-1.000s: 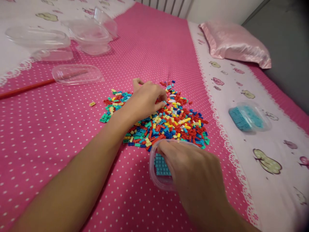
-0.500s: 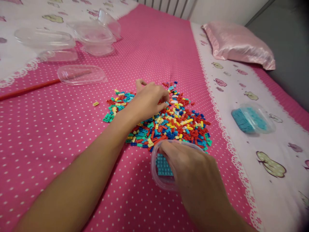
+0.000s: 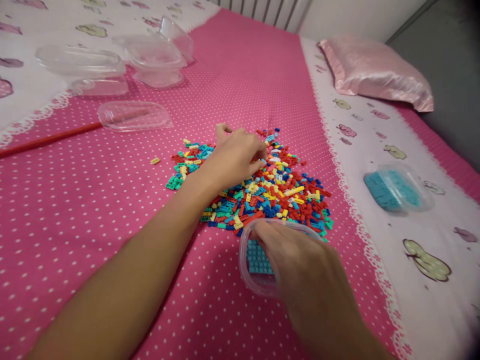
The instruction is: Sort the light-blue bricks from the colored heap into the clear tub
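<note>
My left hand [image 3: 240, 155] reaches over a heap of small toy bricks [image 3: 285, 185] in red, yellow, blue, green and white. Its thumb and fingers close in a pinch, with a bit of a light blue toy brick [image 3: 264, 161] showing at the tips. A clear plastic container [image 3: 245, 280] stands at the near edge of the heap. Inside it lie turquoise bricks [image 3: 258, 257] in neat rows, studs up. My right hand [image 3: 300, 260] is over the container, fingers curled down into it and pressed together; the fingertips and anything between them are hidden.
Another clear container [image 3: 420, 192] with turquoise bricks sits on the right. Several clear containers [image 3: 153, 55] are at the back left. A clear lid [image 3: 161, 117] overlaps a red rod [image 3: 52, 137]. One yellow brick [image 3: 155, 161] lies apart. A pink pillow [image 3: 382, 70] rests at the back right.
The whole view has shifted slightly, so everything appears a little further right. Both hands keep nearly the same places, the left at the heap and the right in the container.
</note>
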A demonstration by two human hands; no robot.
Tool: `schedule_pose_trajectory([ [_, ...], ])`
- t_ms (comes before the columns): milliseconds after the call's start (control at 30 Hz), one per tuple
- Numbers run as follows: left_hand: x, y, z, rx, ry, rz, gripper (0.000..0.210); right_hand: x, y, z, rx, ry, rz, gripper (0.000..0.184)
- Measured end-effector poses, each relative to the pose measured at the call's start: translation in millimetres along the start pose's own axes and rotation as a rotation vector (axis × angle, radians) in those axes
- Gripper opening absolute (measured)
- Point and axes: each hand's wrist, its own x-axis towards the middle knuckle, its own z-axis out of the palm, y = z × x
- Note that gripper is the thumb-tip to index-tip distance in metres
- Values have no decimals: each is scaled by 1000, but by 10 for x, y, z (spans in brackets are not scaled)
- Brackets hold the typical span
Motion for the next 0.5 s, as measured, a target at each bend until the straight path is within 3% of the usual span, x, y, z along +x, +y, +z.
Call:
schedule_pose_trajectory([
  [233,-2,-9,-5,11,-10,5,15,-10,40,-98,33,-24,-41,41],
  [500,-14,-16,2,19,23,32,14,-20,71,-126,73,-47,-31,40],
])
